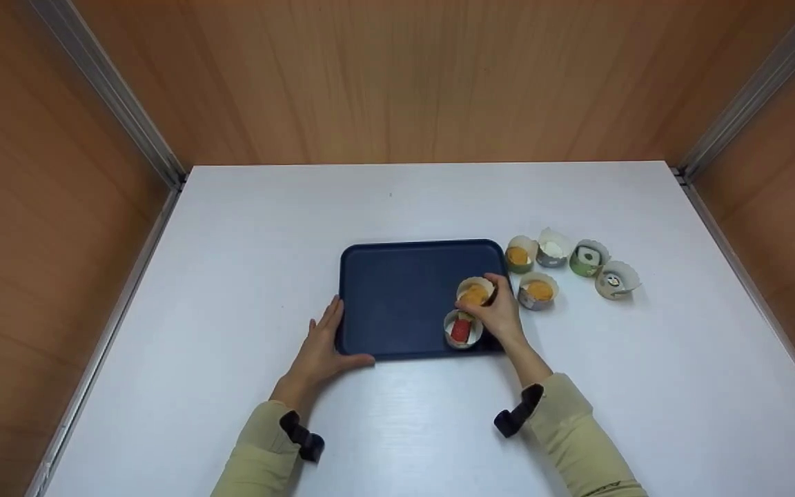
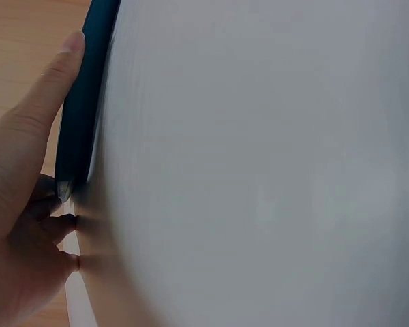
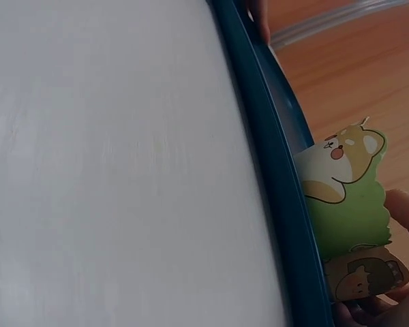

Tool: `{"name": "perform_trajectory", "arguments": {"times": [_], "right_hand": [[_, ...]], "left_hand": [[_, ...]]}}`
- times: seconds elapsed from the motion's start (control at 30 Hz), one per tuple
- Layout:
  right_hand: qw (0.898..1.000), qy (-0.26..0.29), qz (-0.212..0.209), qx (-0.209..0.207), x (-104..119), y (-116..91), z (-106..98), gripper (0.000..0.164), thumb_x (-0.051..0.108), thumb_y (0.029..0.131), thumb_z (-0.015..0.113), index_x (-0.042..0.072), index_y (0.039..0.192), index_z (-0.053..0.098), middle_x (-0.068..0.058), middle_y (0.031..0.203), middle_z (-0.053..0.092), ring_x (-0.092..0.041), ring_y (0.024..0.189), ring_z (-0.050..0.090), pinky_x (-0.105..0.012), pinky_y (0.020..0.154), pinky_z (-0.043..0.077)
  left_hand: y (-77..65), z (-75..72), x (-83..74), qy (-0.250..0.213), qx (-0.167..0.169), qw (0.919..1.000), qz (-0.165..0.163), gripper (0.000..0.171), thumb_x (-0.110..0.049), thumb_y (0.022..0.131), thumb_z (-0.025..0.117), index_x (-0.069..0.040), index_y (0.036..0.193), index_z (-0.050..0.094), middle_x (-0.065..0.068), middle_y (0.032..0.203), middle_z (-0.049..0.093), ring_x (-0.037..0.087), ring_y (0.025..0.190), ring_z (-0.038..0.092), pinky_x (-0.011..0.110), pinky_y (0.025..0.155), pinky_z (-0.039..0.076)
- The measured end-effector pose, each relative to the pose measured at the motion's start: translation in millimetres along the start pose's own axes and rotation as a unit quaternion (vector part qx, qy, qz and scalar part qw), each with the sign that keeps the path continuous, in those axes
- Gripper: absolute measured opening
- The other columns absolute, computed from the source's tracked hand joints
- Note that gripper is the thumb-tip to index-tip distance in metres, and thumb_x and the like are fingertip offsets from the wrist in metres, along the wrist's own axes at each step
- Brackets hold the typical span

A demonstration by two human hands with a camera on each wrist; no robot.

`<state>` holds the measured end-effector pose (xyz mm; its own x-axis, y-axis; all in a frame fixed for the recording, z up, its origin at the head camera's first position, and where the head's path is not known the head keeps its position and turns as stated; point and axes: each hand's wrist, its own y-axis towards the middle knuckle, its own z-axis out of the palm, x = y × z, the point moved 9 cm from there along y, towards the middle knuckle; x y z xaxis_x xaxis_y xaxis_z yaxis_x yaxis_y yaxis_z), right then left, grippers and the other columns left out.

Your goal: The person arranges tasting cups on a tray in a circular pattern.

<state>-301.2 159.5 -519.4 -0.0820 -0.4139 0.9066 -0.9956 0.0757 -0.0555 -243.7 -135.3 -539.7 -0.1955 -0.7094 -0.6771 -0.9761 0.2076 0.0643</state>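
Observation:
My right hand (image 1: 499,312) pinches a small paper baking cup with an orange piece inside (image 1: 473,293), over the right part of a dark blue tray (image 1: 397,290). Just in front of it, a second paper baking cup with a red piece (image 1: 461,331) stands on the tray near the front edge. In the right wrist view a printed green cup (image 3: 347,211) shows a dog drawing, with a thumb behind it. My left hand (image 1: 321,352) rests against the tray's front left corner, fingers straight along the left side and thumb along the front edge.
Right of the tray, several paper baking cups stand on the white table (image 1: 246,248): two with orange pieces, a pale one (image 1: 553,247), a green one (image 1: 588,257) and one at the far right (image 1: 616,280). Wooden panels (image 1: 397,83) enclose the table's back and sides.

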Motion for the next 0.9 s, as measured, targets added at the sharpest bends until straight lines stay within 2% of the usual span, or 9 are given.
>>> {"name": "perform_trajectory", "arguments": {"times": [0.1, 0.2, 0.3, 0.53, 0.67, 0.9], "right_hand": [[1.000, 0.001, -0.007, -0.003, 1.0, -0.9, -1.1, 0.073, 0.016, 0.067, 0.077, -0.003, 0.125, 0.038, -0.024, 0.120, 0.045, -0.030, 0.107, 0.044, -0.039, 0.091, 0.038], [1.000, -0.001, -0.015, -0.009, 2.7, -2.2, -3.1, 0.071, 0.015, 0.068, 0.077, -0.003, 0.125, 0.039, -0.021, 0.109, 0.049, -0.027, 0.094, 0.047, -0.033, 0.080, 0.042], [1.000, -0.002, -0.022, -0.017, 4.1, -3.8, -5.8, 0.069, 0.015, 0.068, 0.077, -0.003, 0.123, 0.040, -0.018, 0.101, 0.049, -0.024, 0.085, 0.047, -0.029, 0.071, 0.042], [0.998, 0.018, -0.048, -0.034, 10.7, -11.7, -15.0, 0.063, 0.009, 0.070, 0.074, -0.007, 0.121, 0.040, -0.025, 0.114, 0.048, -0.033, 0.101, 0.048, -0.042, 0.085, 0.042], [0.997, 0.029, -0.062, -0.045, 13.4, -16.8, -23.9, 0.057, 0.007, 0.074, 0.071, -0.008, 0.121, 0.041, -0.026, 0.118, 0.046, -0.035, 0.105, 0.046, -0.047, 0.085, 0.042], [0.995, 0.031, -0.074, -0.058, 13.1, -24.6, -38.1, 0.055, 0.009, 0.076, 0.070, -0.006, 0.120, 0.041, -0.025, 0.118, 0.047, -0.037, 0.107, 0.045, -0.049, 0.085, 0.040]], "left_hand": [[0.1, 0.1, 0.1, -0.001, 0.000, 1.0000, 0.002, 0.118, -0.056, 0.055, 0.075, 0.002, 0.139, 0.017, 0.013, 0.146, 0.012, 0.027, 0.132, 0.013, 0.048, 0.106, 0.005], [0.5, 0.1, 0.5, -0.001, 0.000, 1.0000, 0.003, 0.118, -0.056, 0.055, 0.075, 0.002, 0.139, 0.017, 0.013, 0.146, 0.012, 0.027, 0.132, 0.013, 0.048, 0.106, 0.004], [0.8, 0.3, 0.6, -0.002, -0.001, 1.0000, 0.003, 0.118, -0.055, 0.055, 0.076, 0.002, 0.139, 0.017, 0.013, 0.146, 0.012, 0.026, 0.132, 0.013, 0.047, 0.107, 0.004], [0.8, 0.0, -0.5, 0.001, -0.002, 1.0000, 0.005, 0.118, -0.055, 0.055, 0.076, 0.003, 0.139, 0.017, 0.013, 0.146, 0.012, 0.027, 0.132, 0.014, 0.049, 0.106, 0.005], [0.9, -0.5, -0.9, 0.003, -0.003, 1.0000, 0.003, 0.118, -0.055, 0.055, 0.076, 0.003, 0.139, 0.018, 0.014, 0.146, 0.013, 0.027, 0.132, 0.014, 0.050, 0.106, 0.006], [1.2, -1.1, -1.3, 0.006, -0.005, 1.0000, 0.001, 0.118, -0.056, 0.055, 0.075, 0.003, 0.139, 0.018, 0.014, 0.146, 0.013, 0.026, 0.132, 0.015, 0.050, 0.106, 0.006]]}}
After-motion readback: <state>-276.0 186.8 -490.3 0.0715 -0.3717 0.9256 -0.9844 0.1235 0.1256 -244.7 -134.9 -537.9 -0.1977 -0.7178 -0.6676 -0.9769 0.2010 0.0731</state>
